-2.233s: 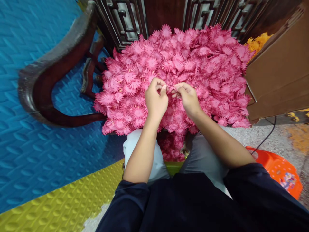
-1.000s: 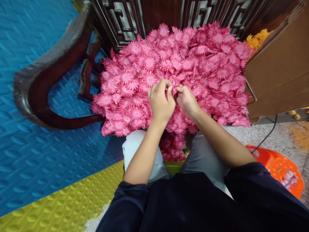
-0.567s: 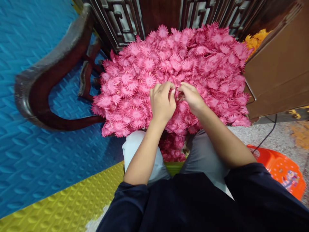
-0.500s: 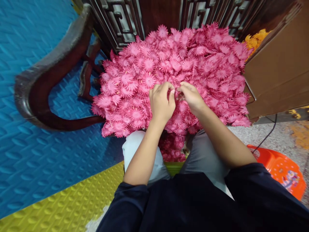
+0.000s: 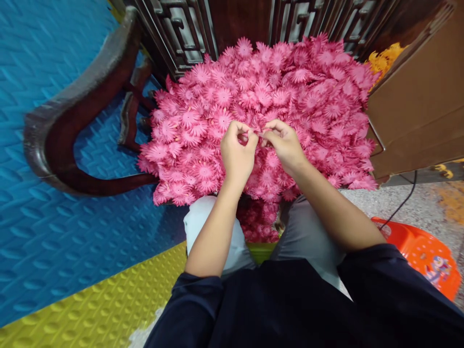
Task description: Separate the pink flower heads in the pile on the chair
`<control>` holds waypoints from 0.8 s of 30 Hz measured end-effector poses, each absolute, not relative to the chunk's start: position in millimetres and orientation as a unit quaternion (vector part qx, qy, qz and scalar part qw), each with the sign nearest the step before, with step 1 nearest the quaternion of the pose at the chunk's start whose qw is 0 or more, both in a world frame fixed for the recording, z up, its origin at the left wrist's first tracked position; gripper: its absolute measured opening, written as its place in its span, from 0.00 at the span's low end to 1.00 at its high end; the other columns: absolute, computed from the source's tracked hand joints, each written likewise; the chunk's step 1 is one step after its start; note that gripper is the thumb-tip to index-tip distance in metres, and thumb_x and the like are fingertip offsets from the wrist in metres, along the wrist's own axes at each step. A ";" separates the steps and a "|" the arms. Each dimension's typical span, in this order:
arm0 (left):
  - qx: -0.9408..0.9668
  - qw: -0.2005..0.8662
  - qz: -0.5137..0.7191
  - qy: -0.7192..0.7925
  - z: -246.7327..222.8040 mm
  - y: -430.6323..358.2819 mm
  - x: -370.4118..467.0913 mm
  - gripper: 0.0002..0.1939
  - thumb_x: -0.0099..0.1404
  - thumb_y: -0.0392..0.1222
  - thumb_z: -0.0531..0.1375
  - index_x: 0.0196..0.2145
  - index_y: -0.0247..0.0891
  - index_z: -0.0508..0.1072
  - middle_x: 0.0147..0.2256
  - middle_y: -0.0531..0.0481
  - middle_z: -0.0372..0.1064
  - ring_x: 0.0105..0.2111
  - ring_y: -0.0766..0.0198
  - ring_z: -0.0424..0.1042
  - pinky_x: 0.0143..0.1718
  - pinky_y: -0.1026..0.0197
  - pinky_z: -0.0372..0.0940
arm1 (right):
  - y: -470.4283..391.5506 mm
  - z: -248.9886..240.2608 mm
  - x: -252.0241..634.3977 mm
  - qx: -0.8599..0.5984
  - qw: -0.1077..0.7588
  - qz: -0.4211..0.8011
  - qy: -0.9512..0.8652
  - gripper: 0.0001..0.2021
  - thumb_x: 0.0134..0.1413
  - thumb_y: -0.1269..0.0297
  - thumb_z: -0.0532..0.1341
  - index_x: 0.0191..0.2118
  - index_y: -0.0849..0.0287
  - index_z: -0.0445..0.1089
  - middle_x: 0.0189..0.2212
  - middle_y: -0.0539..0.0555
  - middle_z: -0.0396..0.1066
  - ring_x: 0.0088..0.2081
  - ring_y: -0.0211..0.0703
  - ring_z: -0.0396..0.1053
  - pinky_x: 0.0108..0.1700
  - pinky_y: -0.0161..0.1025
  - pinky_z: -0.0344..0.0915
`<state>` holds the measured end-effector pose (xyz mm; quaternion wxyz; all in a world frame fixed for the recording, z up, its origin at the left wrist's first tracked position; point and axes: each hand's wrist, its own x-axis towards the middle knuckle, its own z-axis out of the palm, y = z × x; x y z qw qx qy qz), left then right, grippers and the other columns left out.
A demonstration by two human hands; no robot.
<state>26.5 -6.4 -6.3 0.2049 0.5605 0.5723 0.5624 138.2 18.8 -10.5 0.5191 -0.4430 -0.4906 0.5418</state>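
Note:
A wide heap of pink artificial flowers (image 5: 203,171) with thin, fringed petals lies in front of me. Just above its middle, my left hand (image 5: 237,150) is closed in a pinch, thumb against forefinger. Fingertips nearly touching it, my right hand (image 5: 284,145) pinches too, with its thumb and fingers pressed together. Whatever sits between the fingertips is small and blends into the pink behind, so I cannot make it out. More pink flowers (image 5: 259,220) lie lower down, between my knees, above a green edge (image 5: 261,251).
A dark curved wooden armrest (image 5: 61,140) stands left of the heap, over blue matting (image 5: 32,232). Dark carved wooden panels (image 5: 239,24) rise behind. To the right are a cardboard box (image 5: 416,106), yellow-orange pieces (image 5: 386,60), a black cable (image 5: 402,200) and an orange plastic stool (image 5: 424,256).
Both hands have shifted slightly left. The right hand has turned, its thumb now showing beneath the forefinger, and the fingertips of both hands have drawn closer together. The heap looks unchanged.

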 end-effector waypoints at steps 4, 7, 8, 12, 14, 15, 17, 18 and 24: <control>0.564 0.199 0.562 0.571 -9.4 -3.5 24.0 0.09 0.56 0.30 0.58 0.27 0.41 0.61 0.27 0.56 0.65 0.28 0.70 0.65 0.34 0.64 0.61 | 17.5 -9.7 137.0 -0.452 0.534 0.540 -0.467 0.04 0.46 0.69 0.63 0.27 0.57 0.66 0.25 0.45 0.67 0.25 0.30 0.63 0.31 0.33 0.65; 0.571 0.207 0.558 0.566 -11.7 -1.4 23.4 0.10 0.55 0.28 0.58 0.28 0.41 0.62 0.27 0.56 0.65 0.28 0.70 0.65 0.33 0.65 0.62 | 17.8 -11.8 137.0 -0.455 0.548 0.526 -0.464 0.04 0.43 0.69 0.64 0.27 0.57 0.68 0.26 0.46 0.69 0.29 0.33 0.66 0.33 0.33 0.65; 0.577 0.205 0.555 0.562 -11.9 -1.0 23.1 0.10 0.56 0.28 0.57 0.28 0.41 0.62 0.28 0.56 0.65 0.29 0.70 0.65 0.33 0.65 0.62 | 18.0 -12.6 137.2 -0.455 0.552 0.521 -0.466 0.03 0.43 0.69 0.64 0.27 0.57 0.69 0.26 0.46 0.70 0.30 0.33 0.67 0.34 0.34 0.66; 0.629 0.151 0.525 0.553 -9.1 -1.6 21.1 0.08 0.59 0.28 0.55 0.28 0.41 0.65 0.30 0.53 0.68 0.35 0.65 0.68 0.42 0.60 0.63 | 18.0 -12.6 138.5 -0.456 0.552 0.519 -0.467 0.03 0.45 0.68 0.65 0.29 0.58 0.71 0.29 0.48 0.71 0.30 0.35 0.68 0.34 0.37 0.66; 0.645 0.127 0.511 0.554 -7.1 -2.6 20.8 0.08 0.60 0.29 0.55 0.29 0.42 0.67 0.32 0.52 0.69 0.38 0.63 0.68 0.45 0.57 0.63 | 17.0 -10.7 138.8 -0.456 0.551 0.527 -0.460 0.04 0.45 0.67 0.66 0.29 0.57 0.71 0.29 0.48 0.72 0.31 0.34 0.68 0.33 0.36 0.65; 0.646 0.122 0.509 0.556 -6.4 -3.0 21.1 0.08 0.60 0.29 0.55 0.29 0.42 0.67 0.33 0.52 0.70 0.39 0.62 0.68 0.46 0.56 0.63 | 16.4 -9.7 138.8 -0.456 0.551 0.530 -0.455 0.04 0.44 0.68 0.66 0.29 0.58 0.72 0.29 0.48 0.72 0.31 0.34 0.68 0.32 0.35 0.65; 0.642 0.121 0.508 0.561 -6.1 -3.7 22.5 0.08 0.61 0.30 0.54 0.30 0.42 0.67 0.33 0.51 0.69 0.39 0.61 0.68 0.47 0.55 0.62 | 15.4 -8.2 138.3 -0.462 0.555 0.529 -0.446 0.03 0.44 0.68 0.66 0.28 0.58 0.72 0.28 0.47 0.71 0.30 0.33 0.67 0.31 0.34 0.64; 0.641 0.123 0.506 0.564 -6.3 -3.9 23.5 0.07 0.61 0.30 0.54 0.30 0.41 0.66 0.33 0.51 0.68 0.40 0.60 0.68 0.48 0.54 0.62 | 15.0 -7.8 137.8 -0.468 0.557 0.523 -0.444 0.03 0.44 0.69 0.66 0.28 0.58 0.71 0.27 0.47 0.71 0.29 0.32 0.66 0.31 0.33 0.63; 0.665 0.108 0.459 0.578 -7.9 -5.7 25.9 0.09 0.60 0.30 0.55 0.32 0.43 0.70 0.36 0.50 0.70 0.44 0.56 0.68 0.53 0.50 0.59 | 15.4 -7.9 135.7 -0.493 0.564 0.494 -0.441 0.04 0.48 0.69 0.63 0.25 0.58 0.67 0.24 0.45 0.68 0.24 0.29 0.62 0.29 0.32 0.62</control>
